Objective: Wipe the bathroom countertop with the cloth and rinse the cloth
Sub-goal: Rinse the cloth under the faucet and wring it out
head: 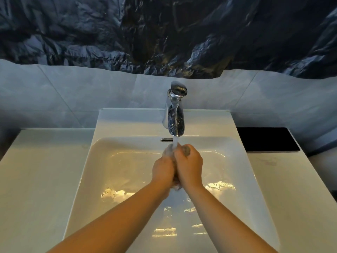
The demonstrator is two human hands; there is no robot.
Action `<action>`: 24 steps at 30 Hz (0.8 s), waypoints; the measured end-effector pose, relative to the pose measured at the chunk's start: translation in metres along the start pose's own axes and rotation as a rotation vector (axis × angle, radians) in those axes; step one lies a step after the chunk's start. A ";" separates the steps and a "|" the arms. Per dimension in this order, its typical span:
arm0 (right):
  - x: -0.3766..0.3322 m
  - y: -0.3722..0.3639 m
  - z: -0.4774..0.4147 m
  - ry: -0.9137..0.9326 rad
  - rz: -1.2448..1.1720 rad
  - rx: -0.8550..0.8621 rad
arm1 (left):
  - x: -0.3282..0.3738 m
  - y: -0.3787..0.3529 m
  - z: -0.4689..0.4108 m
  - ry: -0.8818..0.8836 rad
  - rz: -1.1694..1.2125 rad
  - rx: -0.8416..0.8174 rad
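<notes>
Both my hands are pressed together over the white sink basin [113, 176], under the chrome faucet [175, 114]. A stream of water [175, 144] runs from the spout onto them. My left hand [162, 169] and my right hand [189, 168] each grip the wet grey cloth [186, 151], bunched between the palms. Only small parts of the cloth show, above the fingers and below the wrists. The white countertop [40, 179] stretches to the left of the basin and also to its right.
A black rectangular panel [266, 138] lies on the counter at the back right. Crumpled dark plastic sheeting [164, 33] covers the wall above the pale tiles [73, 92]. An overflow slot [166, 140] sits in the basin's back wall.
</notes>
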State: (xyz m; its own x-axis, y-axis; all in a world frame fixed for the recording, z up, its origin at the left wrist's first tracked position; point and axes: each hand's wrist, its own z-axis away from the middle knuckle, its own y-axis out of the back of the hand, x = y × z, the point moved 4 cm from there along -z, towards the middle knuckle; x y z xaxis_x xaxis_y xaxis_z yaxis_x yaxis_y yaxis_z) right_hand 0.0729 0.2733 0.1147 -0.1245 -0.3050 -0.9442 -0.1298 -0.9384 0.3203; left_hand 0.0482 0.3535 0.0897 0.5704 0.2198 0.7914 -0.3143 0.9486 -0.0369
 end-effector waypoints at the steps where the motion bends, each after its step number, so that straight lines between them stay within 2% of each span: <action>1: 0.005 0.000 -0.007 -0.039 0.027 -0.025 | 0.000 0.001 0.001 -0.001 0.001 -0.013; 4: 0.023 0.007 -0.023 -0.074 0.205 -0.117 | 0.004 0.008 0.002 0.008 0.002 -0.089; 6: 0.033 0.014 -0.026 -0.116 0.215 -0.141 | 0.008 0.018 -0.002 -0.015 -0.003 -0.062; 8: 0.047 0.014 -0.021 -0.279 0.061 -0.221 | 0.012 0.027 -0.010 -0.038 -0.014 0.000; 10: 0.062 0.008 -0.004 -0.464 -0.196 -0.355 | 0.018 0.034 -0.012 -0.052 0.005 0.025; 13: 0.065 -0.002 0.023 -0.583 -0.579 -0.463 | 0.024 0.040 -0.013 -0.066 0.048 -0.002; 16: 0.061 -0.009 0.024 -0.564 -0.628 -0.408 | 0.028 0.038 -0.010 -0.143 0.000 -0.030; 18: 0.054 -0.012 0.022 -0.545 -0.479 -0.352 | 0.030 0.041 -0.012 -0.256 -0.134 0.062; 20: 0.048 -0.007 0.018 -0.513 -0.358 -0.221 | 0.034 0.047 -0.012 -0.333 -0.236 0.193; 22: 0.034 0.003 0.013 -0.372 -0.352 -0.095 | 0.035 0.048 -0.011 -0.394 -0.335 0.217; 24: 0.019 0.013 0.011 -0.215 -0.282 -0.019 | 0.031 0.042 -0.011 -0.405 -0.447 0.171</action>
State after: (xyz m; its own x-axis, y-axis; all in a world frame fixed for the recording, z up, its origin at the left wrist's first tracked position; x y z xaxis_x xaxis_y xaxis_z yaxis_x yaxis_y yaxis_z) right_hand 0.0581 0.2573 0.1017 -0.2912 0.0055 -0.9566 -0.1709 -0.9842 0.0464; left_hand 0.0614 0.4024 0.1062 0.3522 -0.3257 0.8774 -0.2482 0.8714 0.4231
